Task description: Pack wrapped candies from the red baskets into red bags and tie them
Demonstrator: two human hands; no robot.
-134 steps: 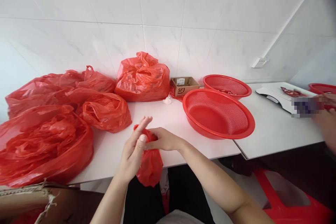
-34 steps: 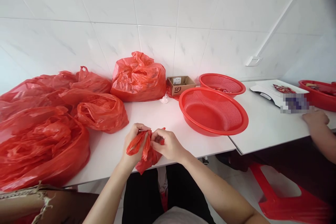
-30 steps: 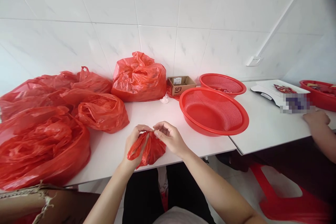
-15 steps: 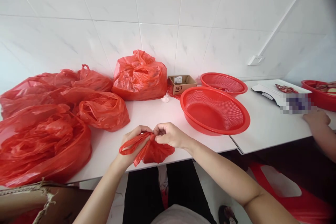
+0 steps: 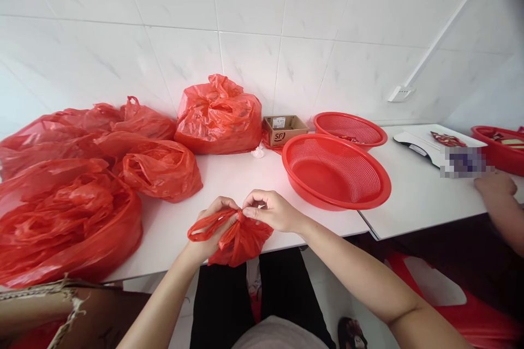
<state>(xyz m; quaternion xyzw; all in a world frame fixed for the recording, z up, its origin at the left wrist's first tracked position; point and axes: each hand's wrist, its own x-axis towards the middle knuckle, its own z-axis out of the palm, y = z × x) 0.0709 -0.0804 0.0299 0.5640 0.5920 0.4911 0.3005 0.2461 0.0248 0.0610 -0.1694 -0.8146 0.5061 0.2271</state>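
A small red plastic bag is gathered into a knot at its neck, close to the white table's front edge. My left hand is closed on the bag's neck from the left, with a loop of the handle draped over it. From the right, my right hand pinches the plastic at the knot between thumb and fingers. What the bag holds is hidden. An open red plastic basket stands on the table to the right of my hands.
Several larger red bags crowd the left side; a full red bag stands by the wall. A small cardboard box and a second basket are behind. At right are a scale and another person's hand. A large carton is lower left.
Both hands stay at the knot; the bag's body hangs slightly lower and fuller below it. My right hand's fingers have shifted a little. The view has moved slightly.
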